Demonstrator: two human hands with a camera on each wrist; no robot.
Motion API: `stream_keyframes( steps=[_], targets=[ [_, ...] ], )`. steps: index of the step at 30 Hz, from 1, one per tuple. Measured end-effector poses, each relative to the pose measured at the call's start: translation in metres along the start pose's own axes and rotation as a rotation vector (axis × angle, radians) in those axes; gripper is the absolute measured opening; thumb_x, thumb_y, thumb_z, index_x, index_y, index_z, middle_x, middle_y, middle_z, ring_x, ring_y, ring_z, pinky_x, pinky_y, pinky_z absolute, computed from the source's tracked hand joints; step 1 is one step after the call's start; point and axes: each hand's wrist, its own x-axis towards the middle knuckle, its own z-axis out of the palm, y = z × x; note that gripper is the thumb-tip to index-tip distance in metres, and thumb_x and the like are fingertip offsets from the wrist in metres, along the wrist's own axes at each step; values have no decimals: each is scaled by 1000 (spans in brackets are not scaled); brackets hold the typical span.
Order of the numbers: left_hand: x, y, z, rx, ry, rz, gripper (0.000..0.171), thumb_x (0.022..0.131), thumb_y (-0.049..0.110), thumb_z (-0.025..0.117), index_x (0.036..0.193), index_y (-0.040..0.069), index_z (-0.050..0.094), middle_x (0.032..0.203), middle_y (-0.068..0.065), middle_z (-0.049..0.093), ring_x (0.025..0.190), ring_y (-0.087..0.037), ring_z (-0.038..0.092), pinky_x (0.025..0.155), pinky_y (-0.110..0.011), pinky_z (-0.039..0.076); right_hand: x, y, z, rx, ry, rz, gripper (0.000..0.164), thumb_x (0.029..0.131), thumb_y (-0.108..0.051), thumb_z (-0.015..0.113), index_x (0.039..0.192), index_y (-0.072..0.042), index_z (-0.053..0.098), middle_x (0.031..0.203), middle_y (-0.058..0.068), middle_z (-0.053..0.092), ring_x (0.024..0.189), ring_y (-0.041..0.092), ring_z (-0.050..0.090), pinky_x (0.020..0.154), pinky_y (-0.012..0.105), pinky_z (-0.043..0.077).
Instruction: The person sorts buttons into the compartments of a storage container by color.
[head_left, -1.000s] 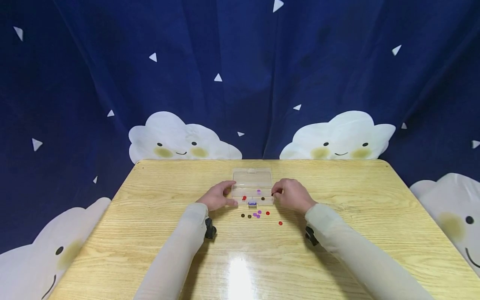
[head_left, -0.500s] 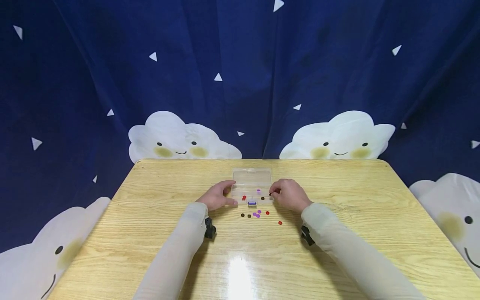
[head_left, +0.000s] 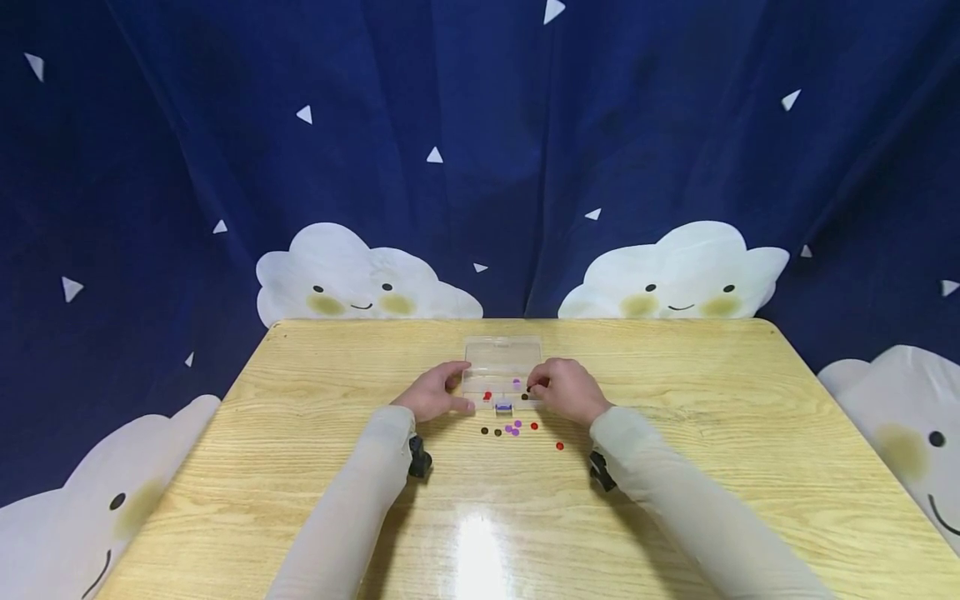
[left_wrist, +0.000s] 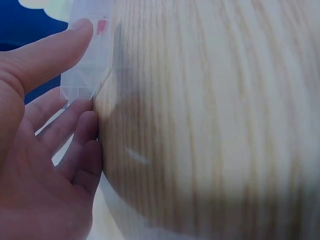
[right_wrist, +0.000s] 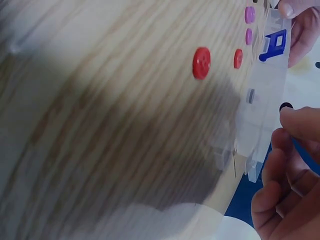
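Note:
A clear plastic box lies with its lid raised at the back middle of the table, a blue latch on its front. At its left end my left hand holds it, thumb at the front and fingers at the side. Over the box's right part, my right hand pinches a small black button between thumb and fingertip. Inside the box I see red buttons at the left, a purple button farther back and another black button at the right.
In front of the box several loose buttons lie on the wooden table: two black buttons, purple buttons, a red button and a nearer red button. A dark blue curtain hangs behind the table.
My right hand has moved left with the black button, from beside the box's right end to over its right part. My left hand and the box stay put.

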Motion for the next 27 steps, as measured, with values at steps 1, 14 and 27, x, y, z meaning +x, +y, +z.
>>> stream_keyframes(
  steps=[1,14,27],
  targets=[
    [0,0,0,-3,1,1,76,83,20,81,150,20,45,140,-7,54,125,-26,50,108,-45,42,0,0,1,1,-1,1,10,89,-8,68,89,-10,78,87,4,73,78,14,61,74,33,53],
    [2,-3,0,-13,0,-1,77,83,21,81,150,21,45,145,-7,53,130,-27,50,111,-46,41,4,-1,5,7,-7,35,9,88,-9,69,88,-12,77,88,3,72,79,14,60,76,34,52],
    [0,-1,0,-7,6,-4,77,82,21,82,149,21,46,145,-7,53,131,-28,50,111,-46,41,5,-1,7,10,4,7,8,88,-9,69,87,-11,77,86,2,73,76,13,60,73,32,51]
  ],
)
